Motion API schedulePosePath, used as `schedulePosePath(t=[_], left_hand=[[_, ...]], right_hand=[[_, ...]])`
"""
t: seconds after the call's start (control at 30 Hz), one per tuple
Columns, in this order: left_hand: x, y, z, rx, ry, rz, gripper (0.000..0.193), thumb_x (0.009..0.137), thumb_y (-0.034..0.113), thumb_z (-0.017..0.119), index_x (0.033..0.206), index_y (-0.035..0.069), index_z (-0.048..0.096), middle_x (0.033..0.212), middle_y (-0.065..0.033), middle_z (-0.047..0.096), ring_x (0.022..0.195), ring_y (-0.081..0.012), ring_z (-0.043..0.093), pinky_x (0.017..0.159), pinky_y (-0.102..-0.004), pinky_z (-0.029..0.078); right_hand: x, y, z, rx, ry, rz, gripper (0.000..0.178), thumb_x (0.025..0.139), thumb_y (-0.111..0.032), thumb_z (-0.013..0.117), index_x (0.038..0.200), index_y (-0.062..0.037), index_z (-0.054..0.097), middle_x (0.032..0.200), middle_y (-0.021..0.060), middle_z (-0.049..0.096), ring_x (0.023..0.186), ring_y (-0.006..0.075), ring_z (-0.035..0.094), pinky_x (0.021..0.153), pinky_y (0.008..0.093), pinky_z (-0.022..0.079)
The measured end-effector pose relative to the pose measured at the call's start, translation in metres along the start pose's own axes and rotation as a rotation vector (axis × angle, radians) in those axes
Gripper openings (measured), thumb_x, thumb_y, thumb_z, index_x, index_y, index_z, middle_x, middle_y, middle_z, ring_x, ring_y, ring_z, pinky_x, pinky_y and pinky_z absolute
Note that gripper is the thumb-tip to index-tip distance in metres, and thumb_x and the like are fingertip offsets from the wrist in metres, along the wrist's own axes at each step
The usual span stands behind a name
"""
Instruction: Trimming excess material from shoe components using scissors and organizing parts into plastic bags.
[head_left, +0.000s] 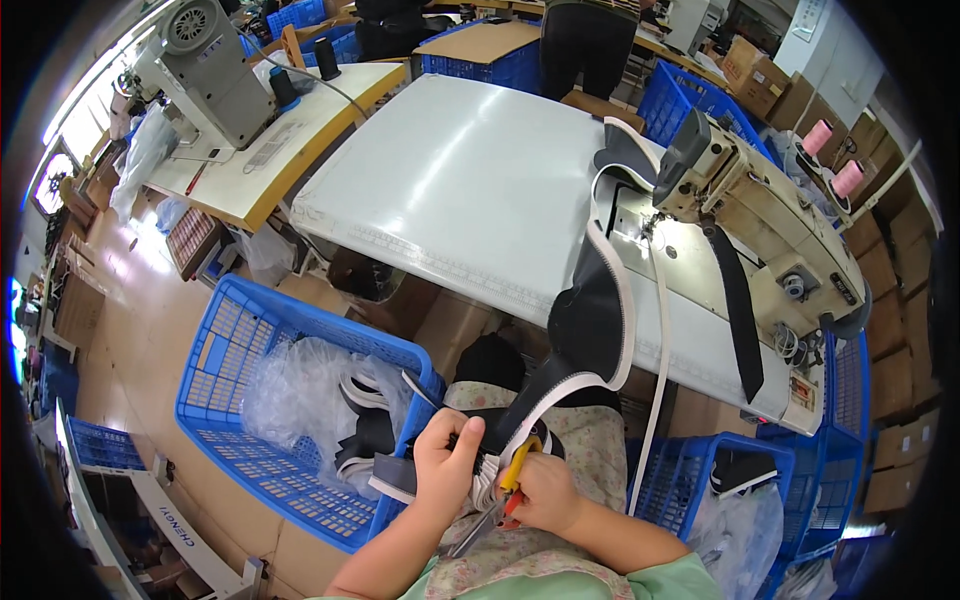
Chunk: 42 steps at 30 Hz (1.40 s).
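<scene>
Over my lap, my left hand (pixel 447 458) is closed on a chain of black fabric pieces (pixel 588 325) edged with white tape. The chain runs from my lap up over the table edge to the sewing machine (pixel 765 225). My right hand (pixel 548 492) grips scissors (pixel 518 466) with yellow and red handles; their blades point down and to the left, near my left wrist. Gathered white-edged folds lie between my two hands, partly hidden. A separate white tape (pixel 655 400) hangs from beside the needle area down past my right side.
A blue crate (pixel 300 500) at left holds clear plastic and more black pieces. Another blue crate (pixel 665 480) stands at right. The white sewing table (pixel 470 180) lies ahead, with a black strip (pixel 737 315) hanging on the machine. Pink thread cones (pixel 848 178) stand behind it.
</scene>
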<state>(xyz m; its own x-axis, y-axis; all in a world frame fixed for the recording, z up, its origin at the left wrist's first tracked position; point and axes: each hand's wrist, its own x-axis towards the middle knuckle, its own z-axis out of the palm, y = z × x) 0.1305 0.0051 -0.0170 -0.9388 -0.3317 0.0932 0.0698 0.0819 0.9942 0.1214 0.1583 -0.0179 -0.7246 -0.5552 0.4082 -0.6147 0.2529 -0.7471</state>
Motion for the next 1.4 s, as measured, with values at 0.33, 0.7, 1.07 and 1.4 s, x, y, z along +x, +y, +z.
schedulePosePath(t=[0.33, 0.7, 1.07, 1.4], left_hand=[[0.01, 0.003, 0.0, -0.077, -0.24, -0.417, 0.024, 0.088, 0.02, 0.054, 0.079, -0.002, 0.053, 0.087, -0.01, 0.061, 0.076, -0.0128, 0.054, 0.068, -0.0257, 0.042], [0.005, 0.02, 0.007, 0.026, -0.28, -0.244, 0.024, 0.09, 0.022, 0.052, 0.079, 0.001, 0.051, 0.063, -0.0013, 0.051, 0.061, -0.008, 0.043, 0.055, -0.0255, 0.038], [-0.004, 0.025, 0.024, 0.313, -0.309, 0.005, 0.021, 0.087, 0.022, 0.055, 0.08, 0.003, 0.05, 0.059, -0.0151, 0.054, 0.052, -0.0325, 0.054, 0.048, -0.0367, 0.041], [-0.005, 0.022, 0.025, 0.329, -0.282, 0.038, 0.02, 0.087, 0.021, 0.056, 0.08, 0.003, 0.05, 0.058, -0.0152, 0.053, 0.051, -0.0333, 0.054, 0.048, -0.0379, 0.041]], right_hand=[[-0.006, 0.003, 0.0, -0.022, -0.026, -0.077, 0.025, 0.056, -0.011, 0.068, 0.077, -0.0075, 0.055, 0.072, 0.0082, 0.055, 0.062, 0.0282, 0.055, 0.055, 0.0364, 0.043], [-0.014, -0.025, -0.142, -0.02, -0.664, 0.519, 0.056, 0.067, -0.052, 0.072, 0.079, -0.0002, 0.053, 0.071, 0.0128, 0.052, 0.067, 0.0309, 0.054, 0.059, 0.0361, 0.043], [-0.021, -0.022, -0.152, -0.167, -0.884, 0.685, 0.06, 0.071, -0.059, 0.065, 0.071, -0.0005, 0.048, 0.063, 0.0133, 0.047, 0.058, 0.0321, 0.048, 0.053, 0.0381, 0.038], [-0.016, -0.028, -0.144, -0.149, -0.86, 0.785, 0.068, 0.073, -0.067, 0.056, 0.069, 0.0013, 0.057, 0.058, 0.017, 0.051, 0.055, 0.0311, 0.052, 0.054, 0.0376, 0.042]])
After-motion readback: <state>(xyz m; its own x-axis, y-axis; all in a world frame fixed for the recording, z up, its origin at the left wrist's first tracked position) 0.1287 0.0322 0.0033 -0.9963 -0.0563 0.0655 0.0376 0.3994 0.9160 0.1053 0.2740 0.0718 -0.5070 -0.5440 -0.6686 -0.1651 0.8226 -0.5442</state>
